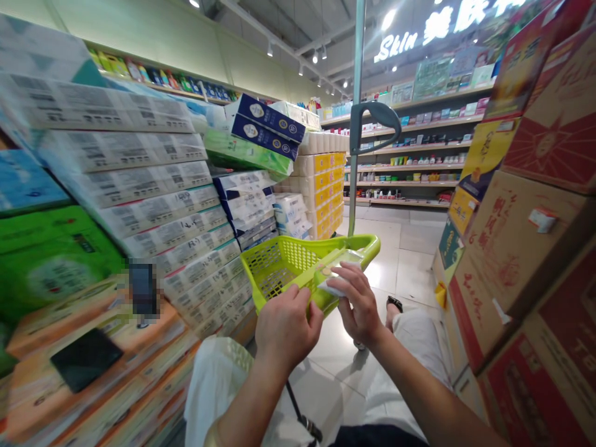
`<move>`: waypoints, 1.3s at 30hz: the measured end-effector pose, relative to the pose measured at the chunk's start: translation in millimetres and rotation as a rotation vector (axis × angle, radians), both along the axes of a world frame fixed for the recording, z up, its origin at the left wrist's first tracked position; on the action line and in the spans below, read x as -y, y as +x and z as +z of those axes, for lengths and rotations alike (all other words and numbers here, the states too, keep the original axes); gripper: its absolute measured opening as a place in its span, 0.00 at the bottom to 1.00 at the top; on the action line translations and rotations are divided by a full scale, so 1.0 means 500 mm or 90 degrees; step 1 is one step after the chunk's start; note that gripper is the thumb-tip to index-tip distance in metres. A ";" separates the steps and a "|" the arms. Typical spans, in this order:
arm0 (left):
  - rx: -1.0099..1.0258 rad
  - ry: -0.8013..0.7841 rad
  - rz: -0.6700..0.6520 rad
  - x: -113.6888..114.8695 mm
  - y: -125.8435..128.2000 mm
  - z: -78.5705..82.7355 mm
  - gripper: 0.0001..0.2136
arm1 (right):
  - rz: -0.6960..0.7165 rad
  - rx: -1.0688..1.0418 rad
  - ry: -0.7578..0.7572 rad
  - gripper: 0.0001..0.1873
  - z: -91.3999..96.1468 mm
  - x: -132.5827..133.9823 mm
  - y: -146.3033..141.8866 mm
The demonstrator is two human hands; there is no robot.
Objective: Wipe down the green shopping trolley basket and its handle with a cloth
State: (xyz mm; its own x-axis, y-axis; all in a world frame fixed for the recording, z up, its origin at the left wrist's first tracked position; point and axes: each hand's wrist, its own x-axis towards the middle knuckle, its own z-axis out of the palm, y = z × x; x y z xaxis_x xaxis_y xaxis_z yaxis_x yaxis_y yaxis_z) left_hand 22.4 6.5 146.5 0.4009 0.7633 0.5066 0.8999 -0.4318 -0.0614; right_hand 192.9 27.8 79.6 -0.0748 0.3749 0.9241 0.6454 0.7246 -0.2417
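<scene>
A lime-green wheeled shopping basket (pixel 274 264) stands in front of me, tilted, between my knees. At its near right side is a soft white-and-green packet (pixel 328 276) with a light wrapper. My right hand (pixel 358 304) has its fingers bent over the packet's right end, pinching it. My left hand (pixel 288 326) is closed at the basket's near edge, thumb against the curled fingers; what lies inside them is hidden. A grey pole with a dark grey handle (pixel 376 127) rises behind the basket.
Stacked tissue packs (pixel 172 205) rise on the left. On orange boxes nearby lie a dark flat tablet-like object (pixel 86 359) and a pixelated dark object (pixel 143 288). Cardboard cartons (pixel 516 230) line the right. Stocked shelves (pixel 419 146) stand beyond the tiled floor (pixel 386 248).
</scene>
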 end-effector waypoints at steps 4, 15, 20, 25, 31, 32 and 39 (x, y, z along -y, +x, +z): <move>0.000 -0.011 0.004 0.001 0.003 0.003 0.10 | -0.034 -0.012 -0.062 0.16 0.027 -0.046 0.055; 0.001 -0.009 -0.007 -0.001 0.004 0.000 0.09 | 0.032 0.197 -0.223 0.13 0.123 -0.027 0.012; 0.001 -0.012 -0.007 0.000 0.002 0.003 0.10 | -0.034 0.178 -0.308 0.12 0.134 -0.083 0.060; 0.001 -0.014 -0.009 0.000 0.006 0.003 0.09 | -0.056 0.211 -0.331 0.12 0.140 -0.093 0.050; 0.007 -0.012 -0.016 0.002 0.003 0.001 0.09 | -0.011 0.277 -0.322 0.12 0.153 -0.068 0.015; 0.007 -0.015 -0.020 0.003 0.002 0.001 0.09 | -0.025 0.273 -0.337 0.12 0.153 -0.076 0.025; 0.020 -0.003 -0.036 0.013 0.003 0.001 0.10 | -0.108 0.159 -0.389 0.12 0.130 -0.123 0.100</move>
